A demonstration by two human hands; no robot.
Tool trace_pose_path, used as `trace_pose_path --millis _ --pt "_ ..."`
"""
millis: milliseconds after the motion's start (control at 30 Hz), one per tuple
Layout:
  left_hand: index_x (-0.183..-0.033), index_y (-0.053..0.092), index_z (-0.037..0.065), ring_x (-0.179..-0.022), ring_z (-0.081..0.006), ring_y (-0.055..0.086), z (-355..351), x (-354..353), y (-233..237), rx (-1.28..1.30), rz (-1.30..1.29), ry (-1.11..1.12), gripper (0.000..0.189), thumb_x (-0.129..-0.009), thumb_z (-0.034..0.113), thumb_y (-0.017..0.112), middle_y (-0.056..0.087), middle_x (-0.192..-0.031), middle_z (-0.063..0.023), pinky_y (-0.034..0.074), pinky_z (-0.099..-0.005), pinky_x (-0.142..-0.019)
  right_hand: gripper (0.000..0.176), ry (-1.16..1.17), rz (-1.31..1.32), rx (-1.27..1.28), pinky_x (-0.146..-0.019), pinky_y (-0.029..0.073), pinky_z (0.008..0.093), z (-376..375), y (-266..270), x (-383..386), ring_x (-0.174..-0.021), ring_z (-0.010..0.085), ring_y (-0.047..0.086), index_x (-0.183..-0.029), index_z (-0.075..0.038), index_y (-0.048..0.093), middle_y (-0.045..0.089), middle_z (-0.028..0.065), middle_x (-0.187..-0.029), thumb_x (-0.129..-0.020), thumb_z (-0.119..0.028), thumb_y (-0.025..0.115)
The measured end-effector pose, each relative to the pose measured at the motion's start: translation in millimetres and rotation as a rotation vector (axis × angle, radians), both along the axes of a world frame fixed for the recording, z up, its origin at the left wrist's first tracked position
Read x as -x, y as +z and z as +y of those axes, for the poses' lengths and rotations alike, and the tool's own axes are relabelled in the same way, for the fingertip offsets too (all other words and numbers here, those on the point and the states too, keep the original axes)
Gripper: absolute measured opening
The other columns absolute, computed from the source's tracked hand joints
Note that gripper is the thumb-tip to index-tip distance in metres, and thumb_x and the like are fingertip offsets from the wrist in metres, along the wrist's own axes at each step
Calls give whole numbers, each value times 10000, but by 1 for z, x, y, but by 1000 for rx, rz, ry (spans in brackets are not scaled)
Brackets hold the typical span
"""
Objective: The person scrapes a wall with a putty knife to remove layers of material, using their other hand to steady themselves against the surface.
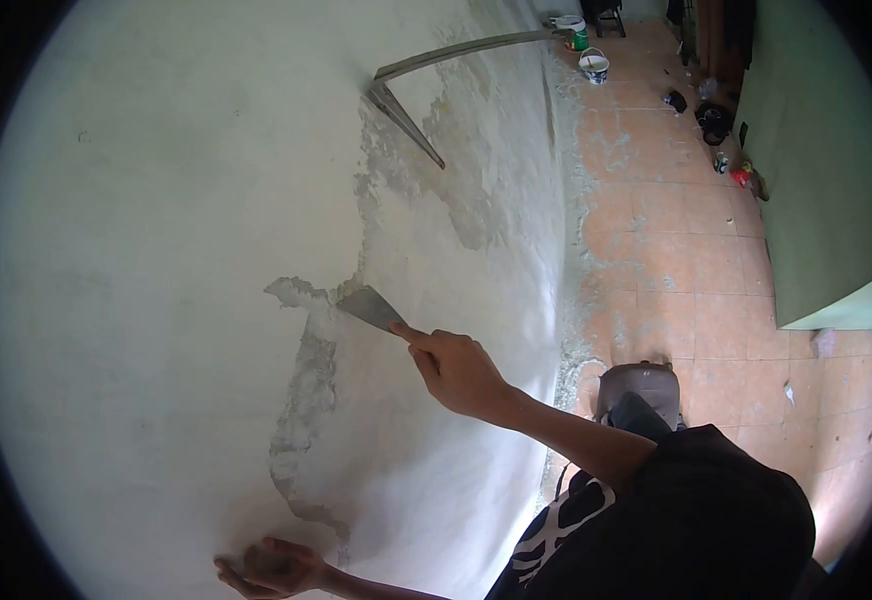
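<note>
My right hand [461, 372] is closed round the handle of a scraper [374, 308], index finger stretched along it. The flat metal blade rests against the pale wall [176, 250], at the edge of a chipped grey patch [301, 292]. A rough grey strip [304, 400] of exposed plaster runs down the wall below the blade. Low at the left, my left hand [281, 572] is cupped near the wall, fingers curled round a dark, roundish lump that I cannot make out clearly.
An angled metal bracket [466, 48] juts from the wall above. A brown-seated stool or chair [646, 385] stands on the tiled floor [701, 270]. Buckets [593, 68] are at the far end. A green partition [826, 180] is on the right; debris lies along the wall's foot.
</note>
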State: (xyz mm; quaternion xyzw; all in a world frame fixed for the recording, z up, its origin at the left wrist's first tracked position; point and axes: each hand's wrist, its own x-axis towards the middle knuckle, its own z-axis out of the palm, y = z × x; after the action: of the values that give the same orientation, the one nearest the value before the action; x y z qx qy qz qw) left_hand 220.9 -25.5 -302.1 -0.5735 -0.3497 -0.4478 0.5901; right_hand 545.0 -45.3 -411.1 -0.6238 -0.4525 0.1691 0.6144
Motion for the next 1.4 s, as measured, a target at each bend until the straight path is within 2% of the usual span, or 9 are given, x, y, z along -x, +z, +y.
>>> trace_pose_path --millis 33,67,100,133,667,1067,1300,1367,1400 --pt "-1504 309 248 -1301 -287 367 -1 -2 1 43 -3 -50 754 -884 610 541 507 -1369 -108 344 -472 -891 382 27 27 35 -595 456 394 -1 0 0 -604 269 574 -1333 -131 568 574 135 -667 -956 -102 515" --pt "-1504 309 248 -1301 -287 367 -1 -5 2 37 -6 -52 754 -884 610 541 507 -1369 -108 344 -472 -891 382 25 25 29 -595 456 394 0 1 -2 -604 269 574 -1333 -131 568 574 135 -667 -956 -102 515" --pt "-1210 461 179 -1278 -257 435 -3 -8 3 4 -3 4 479 -909 540 550 549 -1338 -88 359 -442 -904 376 21 23 8 -595 456 391 0 2 -6 -601 266 572 -1330 -132 572 572 134 -664 -958 -106 514" --pt "-917 614 110 -1254 -228 502 -8 -11 5 -24 1 65 365 -934 471 560 591 -1306 -69 373 -413 -917 371 21 24 -9 -595 456 388 -2 1 -6 -598 263 570 -1326 -133 575 570 133 -662 -961 -110 514" --pt "-906 602 104 -1271 -273 499 -1 -6 3 0 -9 -1 364 -923 466 563 583 -1322 -83 339 -425 -943 381 -29 45 -51 -593 451 380 8 -10 6 -566 265 546 -1319 -106 581 550 157 -654 -944 -74 518" --pt "-884 594 93 -1262 -291 508 -4 -4 0 14 -37 9 386 -921 475 555 576 -1318 -96 331 -419 -940 383 -88 93 -107 -532 399 287 22 -1 -3 -514 170 441 -1341 -115 566 460 112 -595 -962 -82 520" --pt "-886 589 96 -1269 -290 502 -3 -6 0 28 -41 20 374 -914 469 568 568 -1324 -99 324 -421 -944 379 -69 141 -106 -512 377 284 15 -3 -3 -507 132 379 -1338 -111 569 413 88 -587 -963 -80 520" --pt "-887 588 96 -1272 -289 499 -4 -7 -1 31 -48 9 370 -913 465 571 567 -1325 -98 324 -423 -944 382 0 164 10 -602 464 388 8 5 -3 -579 276 573 -1321 -116 580 560 154 -645 -944 -98 523" --pt "-886 588 96 -1273 -289 498 -3 -6 -1 29 -54 -5 369 -911 464 574 567 -1326 -98 324 -426 -944 383 -7 134 15 -602 466 378 7 1 2 -573 281 565 -1322 -119 580 559 153 -646 -945 -91 522"
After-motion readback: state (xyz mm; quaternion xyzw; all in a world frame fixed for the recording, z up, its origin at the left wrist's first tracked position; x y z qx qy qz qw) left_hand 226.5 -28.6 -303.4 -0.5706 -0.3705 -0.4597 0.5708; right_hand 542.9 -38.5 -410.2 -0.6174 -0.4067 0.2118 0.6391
